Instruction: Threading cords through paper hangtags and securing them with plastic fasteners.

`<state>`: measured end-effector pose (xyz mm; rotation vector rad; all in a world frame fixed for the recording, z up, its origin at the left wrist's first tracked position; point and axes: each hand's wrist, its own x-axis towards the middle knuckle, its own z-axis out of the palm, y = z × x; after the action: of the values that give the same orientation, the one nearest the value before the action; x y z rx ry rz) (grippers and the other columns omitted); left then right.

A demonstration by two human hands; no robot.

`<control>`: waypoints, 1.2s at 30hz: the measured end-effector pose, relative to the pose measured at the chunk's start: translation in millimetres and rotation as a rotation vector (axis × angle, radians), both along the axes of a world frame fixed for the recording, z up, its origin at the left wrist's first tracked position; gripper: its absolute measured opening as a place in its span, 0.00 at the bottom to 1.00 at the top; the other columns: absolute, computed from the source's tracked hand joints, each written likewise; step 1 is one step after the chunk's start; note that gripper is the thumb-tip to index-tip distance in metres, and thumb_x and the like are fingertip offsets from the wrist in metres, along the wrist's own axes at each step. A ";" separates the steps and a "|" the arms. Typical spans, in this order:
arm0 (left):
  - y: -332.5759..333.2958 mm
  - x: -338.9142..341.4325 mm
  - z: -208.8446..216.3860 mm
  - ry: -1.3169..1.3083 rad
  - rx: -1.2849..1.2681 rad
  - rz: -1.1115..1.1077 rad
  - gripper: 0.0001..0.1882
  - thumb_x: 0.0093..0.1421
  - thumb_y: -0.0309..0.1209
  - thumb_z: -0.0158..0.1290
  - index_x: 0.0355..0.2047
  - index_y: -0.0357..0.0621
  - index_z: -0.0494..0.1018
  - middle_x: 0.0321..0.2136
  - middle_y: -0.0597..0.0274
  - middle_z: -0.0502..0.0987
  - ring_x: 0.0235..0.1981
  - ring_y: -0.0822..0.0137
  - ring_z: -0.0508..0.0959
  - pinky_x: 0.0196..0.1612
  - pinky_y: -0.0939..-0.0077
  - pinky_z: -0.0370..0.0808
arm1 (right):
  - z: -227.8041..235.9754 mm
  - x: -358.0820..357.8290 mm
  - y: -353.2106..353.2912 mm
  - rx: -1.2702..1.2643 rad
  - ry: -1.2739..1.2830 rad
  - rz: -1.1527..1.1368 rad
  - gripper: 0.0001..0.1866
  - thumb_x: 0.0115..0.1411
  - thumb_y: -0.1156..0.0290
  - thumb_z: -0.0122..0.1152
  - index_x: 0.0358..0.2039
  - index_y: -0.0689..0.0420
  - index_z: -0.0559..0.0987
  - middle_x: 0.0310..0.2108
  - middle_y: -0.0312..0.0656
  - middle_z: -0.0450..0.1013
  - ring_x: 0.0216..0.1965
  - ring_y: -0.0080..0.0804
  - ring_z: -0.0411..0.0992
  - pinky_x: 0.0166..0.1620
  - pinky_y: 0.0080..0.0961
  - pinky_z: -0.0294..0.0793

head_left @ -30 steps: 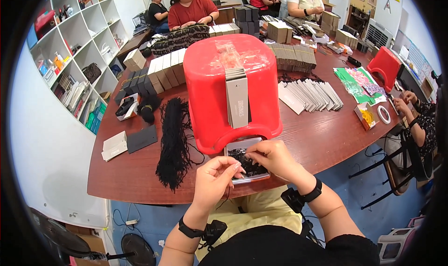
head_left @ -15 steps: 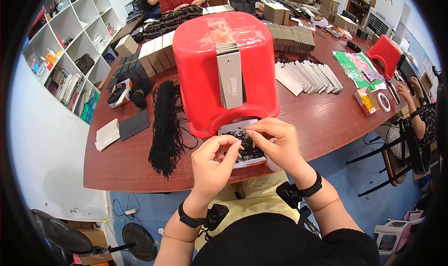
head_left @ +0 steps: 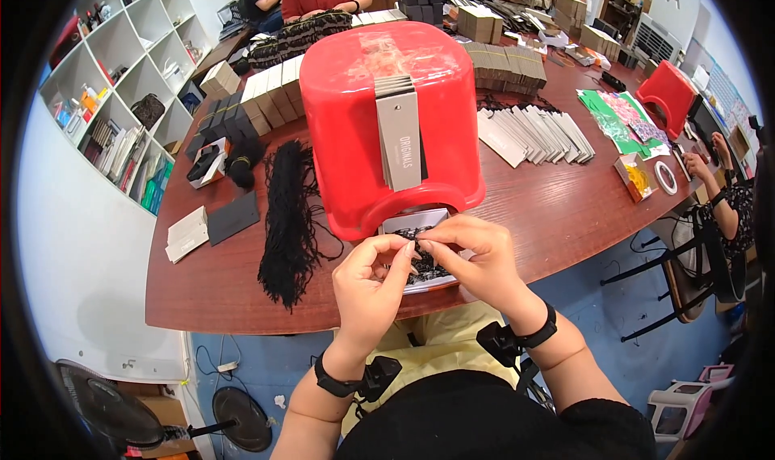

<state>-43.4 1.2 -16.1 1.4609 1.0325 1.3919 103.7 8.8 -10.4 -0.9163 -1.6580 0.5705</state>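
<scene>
Above a shallow white box (head_left: 425, 219) of small black stringy pieces (head_left: 429, 269), my two hands come together, fingertips nearly touching. My right hand (head_left: 482, 254) pinches a tiny dark piece, perhaps a string end, between thumb and forefinger. Thumb and forefinger of my left hand (head_left: 367, 281) are also pressed together; what they hold is too small to make out. Just beyond stands an upturned red plastic stool (head_left: 343, 137), its opening arched over the box's far side. A stack of grey hang tags (head_left: 398, 141) hangs against the stool's front.
Left of the stool lies a long bundle of black strings (head_left: 284, 226), with a dark card (head_left: 232, 218) and pale cards (head_left: 187, 234) beside it. Fanned grey tags (head_left: 533, 135) lie to the right. Banded tag stacks (head_left: 504, 66) line the back. Other people sit around the table.
My right hand has moved slightly down and left, bringing its dark piece against my left fingertips. My left hand has barely moved.
</scene>
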 end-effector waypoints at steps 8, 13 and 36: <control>-2.3 -6.5 5.0 -0.272 -0.305 -0.198 0.04 0.54 0.21 0.49 0.30 0.35 0.70 0.24 0.61 0.74 0.21 0.79 0.72 0.18 0.92 0.63 | -1.9 4.8 -4.5 0.088 -0.133 0.071 0.04 0.48 0.77 0.57 0.26 0.60 0.77 0.25 0.40 0.72 0.21 0.32 0.70 0.24 0.20 0.68; -6.9 -10.7 6.2 -0.204 -0.187 -0.119 0.04 0.53 0.20 0.49 0.31 0.34 0.70 0.24 0.62 0.74 0.21 0.79 0.72 0.18 0.92 0.64 | 0.2 16.5 -13.1 -0.761 -0.173 0.401 0.14 0.57 0.63 0.49 0.30 0.59 0.77 0.30 0.42 0.73 0.21 0.25 0.70 0.20 0.15 0.64; -24.6 -31.6 10.3 -0.627 -0.471 -0.560 0.06 0.54 0.20 0.47 0.32 0.33 0.71 0.49 0.46 0.62 0.25 0.71 0.75 0.20 0.89 0.69 | 25.2 0.2 -22.1 -0.827 0.428 0.579 0.07 0.58 0.71 0.47 0.28 0.60 0.70 0.16 0.31 0.64 0.13 0.12 0.57 0.16 0.08 0.54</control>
<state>-75.0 -23.3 -5.9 0.7884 0.4464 0.9966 103.9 -13.3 14.8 -0.7731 -1.2635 1.8037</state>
